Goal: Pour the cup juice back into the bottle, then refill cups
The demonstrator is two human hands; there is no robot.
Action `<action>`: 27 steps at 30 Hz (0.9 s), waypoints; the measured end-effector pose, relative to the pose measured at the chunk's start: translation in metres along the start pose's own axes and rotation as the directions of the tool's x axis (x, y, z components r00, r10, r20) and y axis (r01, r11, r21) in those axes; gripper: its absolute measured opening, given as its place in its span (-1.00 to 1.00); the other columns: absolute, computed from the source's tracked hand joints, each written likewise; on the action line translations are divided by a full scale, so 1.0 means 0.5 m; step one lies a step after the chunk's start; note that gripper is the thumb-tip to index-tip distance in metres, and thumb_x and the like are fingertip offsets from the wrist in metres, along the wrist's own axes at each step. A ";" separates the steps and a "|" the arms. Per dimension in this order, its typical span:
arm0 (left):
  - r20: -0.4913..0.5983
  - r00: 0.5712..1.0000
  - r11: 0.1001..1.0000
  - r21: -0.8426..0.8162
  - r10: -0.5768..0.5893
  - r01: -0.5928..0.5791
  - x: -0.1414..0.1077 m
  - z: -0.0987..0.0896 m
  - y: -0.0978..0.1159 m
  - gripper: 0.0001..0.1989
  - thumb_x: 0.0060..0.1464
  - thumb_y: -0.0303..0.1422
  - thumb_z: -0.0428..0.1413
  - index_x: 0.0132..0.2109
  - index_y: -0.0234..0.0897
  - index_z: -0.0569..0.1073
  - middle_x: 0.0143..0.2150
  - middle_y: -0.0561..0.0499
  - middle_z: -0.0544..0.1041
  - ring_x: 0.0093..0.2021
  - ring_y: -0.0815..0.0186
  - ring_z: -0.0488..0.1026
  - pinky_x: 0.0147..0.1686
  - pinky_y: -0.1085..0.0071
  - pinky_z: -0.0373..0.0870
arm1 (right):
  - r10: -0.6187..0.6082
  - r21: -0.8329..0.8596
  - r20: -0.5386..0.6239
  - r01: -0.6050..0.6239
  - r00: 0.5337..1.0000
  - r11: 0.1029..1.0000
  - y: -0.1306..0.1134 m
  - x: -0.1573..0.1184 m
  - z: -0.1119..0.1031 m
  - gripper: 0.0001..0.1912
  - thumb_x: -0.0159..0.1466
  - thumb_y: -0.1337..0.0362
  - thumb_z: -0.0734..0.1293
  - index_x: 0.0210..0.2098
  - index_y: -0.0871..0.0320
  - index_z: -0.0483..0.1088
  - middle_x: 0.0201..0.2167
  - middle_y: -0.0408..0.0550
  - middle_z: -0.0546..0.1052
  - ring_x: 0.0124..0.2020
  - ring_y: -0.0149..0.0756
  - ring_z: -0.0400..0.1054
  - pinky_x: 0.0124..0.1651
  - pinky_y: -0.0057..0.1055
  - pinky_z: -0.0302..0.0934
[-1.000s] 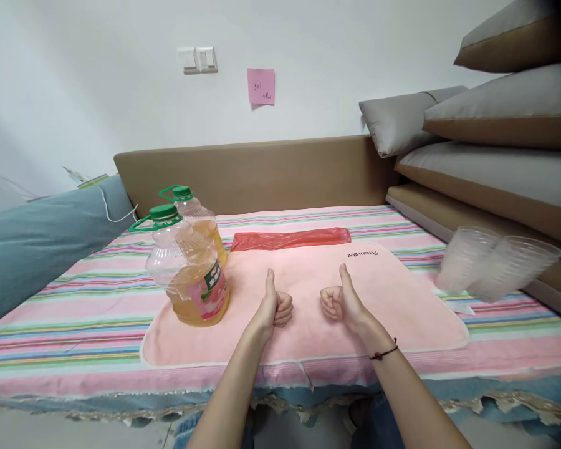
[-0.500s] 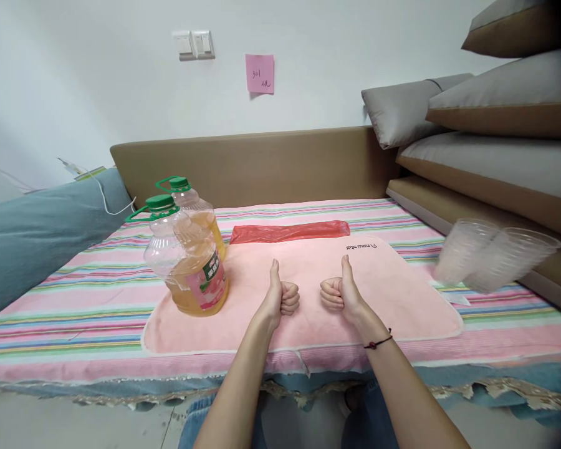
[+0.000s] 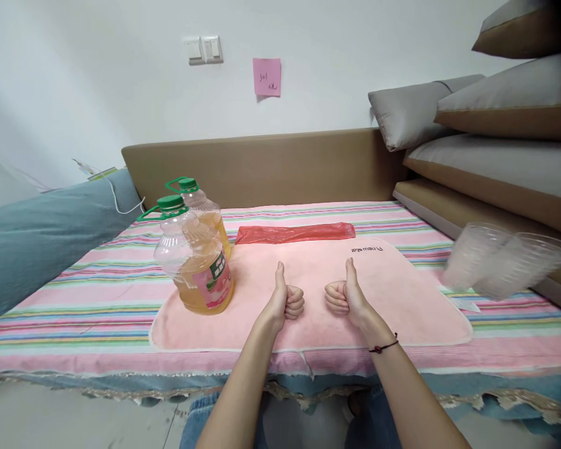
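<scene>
My left hand (image 3: pixel 285 298) is curled into a fist with the thumb pointing up, and nothing shows in it. Mirroring it, my right hand (image 3: pixel 346 293) makes the same thumb-up fist, with a dark cord bracelet on its wrist. Both are over a pink mat (image 3: pixel 397 293), apart from each other. To the left of my left hand stands a large clear bottle (image 3: pixel 201 274) of amber liquid with a green cap and handle. A second such bottle (image 3: pixel 212 212) is partly hidden behind it. Beyond my hands lies a flattened red plastic bag (image 3: pixel 294 234).
Two stacks of clear plastic cups (image 3: pixel 477 255) lean at the right. Behind them rise piled grey-brown cushions (image 3: pixel 500 156). A striped cloth (image 3: pixel 103 293) covers the surface, with a brown backrest (image 3: pixel 257 168) at the back and a blue bolster (image 3: pixel 51 231) at the left.
The whole scene has shifted slightly to the right in the picture as the head camera turned a little left. Both hands keep the same thumb-up pose; no object has moved on the surface.
</scene>
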State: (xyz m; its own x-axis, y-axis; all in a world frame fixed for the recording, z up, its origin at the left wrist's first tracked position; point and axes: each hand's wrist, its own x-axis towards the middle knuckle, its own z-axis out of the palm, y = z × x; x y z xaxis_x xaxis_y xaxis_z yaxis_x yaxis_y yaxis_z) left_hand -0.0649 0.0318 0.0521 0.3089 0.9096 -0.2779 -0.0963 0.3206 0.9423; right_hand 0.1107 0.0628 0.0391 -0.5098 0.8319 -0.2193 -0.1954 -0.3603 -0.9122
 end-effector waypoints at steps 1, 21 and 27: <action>-0.032 0.999 0.999 0.024 0.024 -0.024 -0.002 0.002 -0.002 -0.20 -0.27 0.48 -0.61 -0.76 -0.13 -0.05 -0.80 0.16 -0.14 -0.77 0.51 -0.22 -0.76 0.48 -0.24 | -0.002 -0.003 0.000 0.002 1.000 1.000 0.001 0.000 0.002 -0.15 0.04 -0.54 -0.25 -0.85 0.05 -0.06 -0.89 -0.29 -0.11 -0.84 -0.59 -0.30 -0.69 -0.47 -0.47; -0.449 -0.088 0.438 0.892 0.889 -0.112 -0.246 -0.278 -0.043 -0.16 -0.09 -0.26 0.28 0.24 -0.21 0.00 0.29 -0.28 0.11 0.36 -0.01 0.10 0.31 -0.06 0.08 | -0.679 -0.576 0.326 0.708 0.658 0.409 -0.224 0.143 0.391 -0.73 0.20 0.14 0.36 -0.17 0.12 0.53 -0.09 0.02 0.61 -0.08 -0.18 0.48 0.01 -0.21 0.30; -0.761 0.214 0.754 0.480 0.612 -0.448 -0.254 -0.326 -0.054 0.17 -0.30 -0.17 0.40 0.31 -0.15 -0.16 0.39 -0.35 -0.01 0.38 0.00 0.12 0.32 0.07 0.13 | -0.431 -0.711 0.664 0.695 0.611 -0.111 -0.367 0.204 0.565 -0.55 0.12 -0.13 0.41 -0.56 0.15 0.53 -0.63 -0.15 0.46 -0.53 -0.39 0.36 -0.43 -0.44 0.17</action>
State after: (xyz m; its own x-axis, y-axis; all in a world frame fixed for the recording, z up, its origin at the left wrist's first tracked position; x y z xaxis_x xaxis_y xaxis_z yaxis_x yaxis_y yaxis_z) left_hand -0.2557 -0.0493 0.0313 -0.7130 0.5924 0.3752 0.2437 -0.2924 0.9247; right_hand -0.1422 0.0944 0.2822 -0.7836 0.3829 0.4892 0.2628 0.9178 -0.2975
